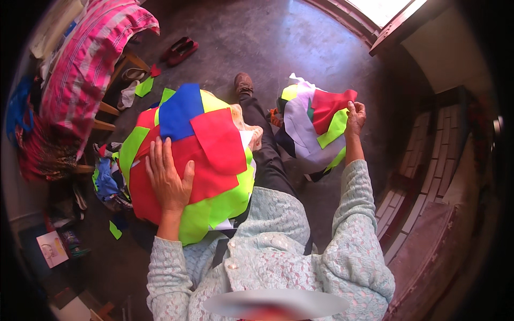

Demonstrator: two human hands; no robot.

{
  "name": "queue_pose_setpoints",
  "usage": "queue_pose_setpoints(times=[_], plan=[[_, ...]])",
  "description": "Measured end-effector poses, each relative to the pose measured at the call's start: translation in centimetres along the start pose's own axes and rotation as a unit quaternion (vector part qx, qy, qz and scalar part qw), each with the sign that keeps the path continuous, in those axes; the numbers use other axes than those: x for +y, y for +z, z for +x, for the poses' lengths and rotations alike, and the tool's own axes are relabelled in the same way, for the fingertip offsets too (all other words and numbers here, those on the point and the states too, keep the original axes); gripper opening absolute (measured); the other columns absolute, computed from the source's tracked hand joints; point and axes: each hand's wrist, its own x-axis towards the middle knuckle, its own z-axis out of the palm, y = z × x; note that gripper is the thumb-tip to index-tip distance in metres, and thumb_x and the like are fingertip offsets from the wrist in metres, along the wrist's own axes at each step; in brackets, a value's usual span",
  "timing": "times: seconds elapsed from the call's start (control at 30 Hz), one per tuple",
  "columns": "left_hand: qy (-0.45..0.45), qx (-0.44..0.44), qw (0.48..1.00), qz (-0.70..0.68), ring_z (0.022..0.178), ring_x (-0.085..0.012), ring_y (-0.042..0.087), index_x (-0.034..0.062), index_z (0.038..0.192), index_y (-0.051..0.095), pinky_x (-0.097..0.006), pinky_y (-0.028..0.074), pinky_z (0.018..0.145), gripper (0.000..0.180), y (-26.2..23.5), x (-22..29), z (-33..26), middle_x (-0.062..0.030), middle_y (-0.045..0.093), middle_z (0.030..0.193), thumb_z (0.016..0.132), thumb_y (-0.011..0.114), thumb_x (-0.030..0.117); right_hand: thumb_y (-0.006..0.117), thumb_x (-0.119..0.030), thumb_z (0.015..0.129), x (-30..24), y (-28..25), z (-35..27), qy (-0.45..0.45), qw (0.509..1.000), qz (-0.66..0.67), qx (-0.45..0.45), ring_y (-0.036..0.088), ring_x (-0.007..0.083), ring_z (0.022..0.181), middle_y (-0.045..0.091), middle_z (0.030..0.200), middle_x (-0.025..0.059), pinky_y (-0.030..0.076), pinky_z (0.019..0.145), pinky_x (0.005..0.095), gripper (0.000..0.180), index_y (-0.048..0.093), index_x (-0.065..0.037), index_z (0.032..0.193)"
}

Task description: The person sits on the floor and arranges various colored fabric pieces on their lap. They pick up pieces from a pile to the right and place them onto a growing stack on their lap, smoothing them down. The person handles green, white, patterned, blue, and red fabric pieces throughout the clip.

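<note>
My left hand (168, 179) lies flat with fingers spread on a red fabric piece (217, 187), on top of a big heap of cut cloth at my left leg. Around it in the heap are a blue fabric piece (182, 115), another red piece (219, 142) and neon-green pieces (235, 198). My right hand (355, 119) is closed in a pinch at the right edge of a second, smaller pile. A red fabric scrap (329, 107) and a neon-green scrap (333, 129) meet at its fingertips; which one it grips is hard to tell. Pale grey cloth (302, 131) lies beside them.
A pink checked cloth (80, 75) drapes over wooden furniture at far left. Dark red shoes (180, 51) and small green scraps (115, 230) lie on the floor. My brown shoe (243, 84) reaches between the piles. A doorway (383, 13) stands at far right.
</note>
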Motion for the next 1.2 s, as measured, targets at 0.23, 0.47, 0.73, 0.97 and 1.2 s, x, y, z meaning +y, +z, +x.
queue_pose_setpoints(times=[0.23, 0.47, 0.73, 0.97, 1.2], plan=[[-0.003, 0.021, 1.000, -0.014, 0.138, -0.0329, 0.031, 0.0039, 0.141, 0.036, -0.052, 0.023, 0.112, 0.070, 0.3, -0.4, -0.4, -0.0185, 0.037, 0.146, 0.087, 0.056, 0.043, 0.063, -0.014, 0.091, -10.0, 0.5, -4.2, 0.054, 0.955, 0.270, -0.111, 0.063, 0.0143, 0.083, 0.060, 0.087, 0.0030, 0.055, 0.080, 0.0321, 0.015, 0.053, -0.007, 0.100], [-0.001, 0.052, 0.997, -0.058, 0.138, -0.0312, 0.031, 0.0052, 0.143, 0.035, -0.051, 0.023, 0.112, 0.072, 0.7, -0.3, -0.5, -0.0172, 0.035, 0.147, 0.089, 0.055, 0.047, 0.059, -0.014, 0.093, -13.6, -0.3, -5.8, 0.089, 0.896, 0.395, -0.181, 0.067, 0.0260, 0.096, 0.066, 0.100, 0.0118, 0.054, 0.090, 0.0426, 0.012, 0.053, -0.007, 0.102], [0.007, 0.118, 0.987, -0.109, 0.135, -0.0334, 0.035, 0.0009, 0.138, 0.042, -0.052, 0.026, 0.108, 0.067, 0.0, -1.0, -0.9, -0.0191, 0.041, 0.142, 0.087, 0.059, 0.042, 0.053, -0.012, 0.092, -20.4, 0.9, -13.3, 0.071, 0.836, 0.447, -0.311, 0.063, 0.0222, 0.093, 0.064, 0.101, 0.0081, 0.052, 0.089, 0.0423, 0.013, 0.054, -0.006, 0.103], [0.036, 0.109, 0.920, -0.374, 0.135, -0.0295, 0.038, 0.0011, 0.136, 0.045, -0.045, 0.026, 0.111, 0.073, -3.2, 3.2, -3.5, -0.0162, 0.045, 0.140, 0.084, 0.064, 0.049, 0.049, -0.016, 0.093, -23.5, 4.0, -21.9, 0.133, 0.712, 0.525, -0.447, 0.054, 0.0276, 0.119, 0.055, 0.126, 0.0144, 0.045, 0.100, 0.0450, 0.030, 0.049, -0.004, 0.121], [-0.143, -0.163, 0.321, -0.922, 0.129, -0.0176, 0.045, 0.0006, 0.138, 0.041, -0.033, 0.035, 0.108, 0.065, -3.5, 4.1, -6.8, -0.0108, 0.048, 0.138, 0.086, 0.070, 0.026, 0.053, -0.011, 0.091, -25.4, 8.8, -28.0, 0.198, 0.560, 0.580, -0.558, 0.052, 0.0256, 0.122, 0.053, 0.128, 0.0136, 0.045, 0.101, 0.0438, 0.026, 0.046, -0.003, 0.115]])
